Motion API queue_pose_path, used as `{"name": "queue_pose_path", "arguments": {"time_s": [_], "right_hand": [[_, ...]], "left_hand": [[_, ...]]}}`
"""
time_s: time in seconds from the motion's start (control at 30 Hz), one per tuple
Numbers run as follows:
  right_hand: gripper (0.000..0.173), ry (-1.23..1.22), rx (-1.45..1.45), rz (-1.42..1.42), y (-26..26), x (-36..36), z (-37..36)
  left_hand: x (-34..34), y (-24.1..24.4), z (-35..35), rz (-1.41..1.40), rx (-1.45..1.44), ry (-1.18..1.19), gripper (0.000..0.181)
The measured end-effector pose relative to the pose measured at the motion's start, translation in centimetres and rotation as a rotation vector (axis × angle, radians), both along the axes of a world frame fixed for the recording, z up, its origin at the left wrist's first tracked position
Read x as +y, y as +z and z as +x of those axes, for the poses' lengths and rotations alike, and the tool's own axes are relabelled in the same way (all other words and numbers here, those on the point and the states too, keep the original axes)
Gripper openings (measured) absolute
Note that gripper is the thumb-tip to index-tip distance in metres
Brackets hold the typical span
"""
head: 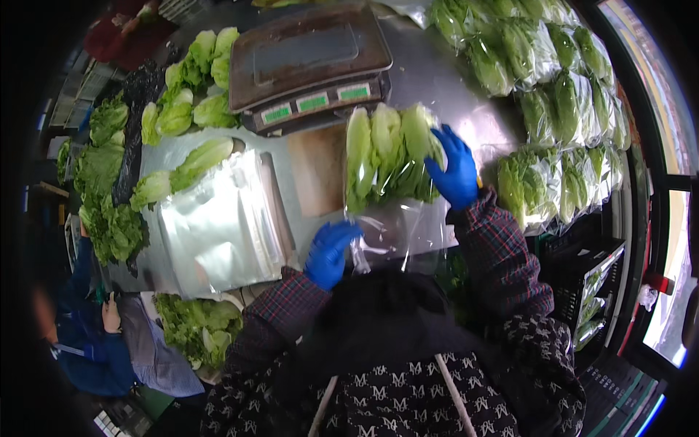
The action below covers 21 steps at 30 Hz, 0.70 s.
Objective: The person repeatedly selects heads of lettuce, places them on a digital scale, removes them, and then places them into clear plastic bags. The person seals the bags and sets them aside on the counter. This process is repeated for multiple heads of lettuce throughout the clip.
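Observation:
Several romaine lettuce heads (385, 153) lie side by side in a clear plastic bag (401, 229), whose loose end points towards me at the table's near edge. My right hand (454, 166), in a blue glove, has its fingers spread against the right side of the bagged lettuce. At the bag's lower left corner is my left hand (331, 254), also blue-gloved, its fingertips at the plastic; whether they pinch it I cannot tell. A stack of clear plastic bags (218, 224) lies to the left, with loose lettuce (199, 158) along its upper edge.
A weighing scale (311, 54) stands beyond the bag. Bagged lettuces (568, 109) are piled at the right, above a black crate (587, 284). Loose lettuces (188, 104) and leafy heads (101, 175) lie at the left. A person in blue (93, 338) is at the lower left.

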State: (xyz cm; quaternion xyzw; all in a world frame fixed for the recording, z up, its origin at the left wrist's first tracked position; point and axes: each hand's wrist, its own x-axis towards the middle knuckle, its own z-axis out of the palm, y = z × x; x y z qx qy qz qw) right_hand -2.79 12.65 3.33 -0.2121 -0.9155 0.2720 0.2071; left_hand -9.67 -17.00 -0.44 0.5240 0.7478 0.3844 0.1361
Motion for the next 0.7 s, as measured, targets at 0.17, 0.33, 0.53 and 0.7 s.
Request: {"name": "queue_pose_path", "arguments": {"time_s": [0.17,0.33,0.53,0.7], "right_hand": [[0.056,0.050,-0.113,0.215,2.1,-5.1,-6.3],[0.054,0.115,-0.199,0.301,-3.1,-3.9,-7.2],[0.022,0.074,0.071,-0.316,3.0,-6.6,2.9],[0.012,0.245,-0.140,-0.736,2.3,-14.6,10.9]], "left_hand": [[1.5,-3.2,-0.4,-0.175,-0.716,0.532,0.020],[2.5,-4.2,2.0,-0.131,-1.361,0.433,0.016],[1.0,-3.9,3.0,-0.208,-1.218,0.426,0.016],[0.0,-2.1,2.1,0.038,-1.657,0.298,0.014]]}}
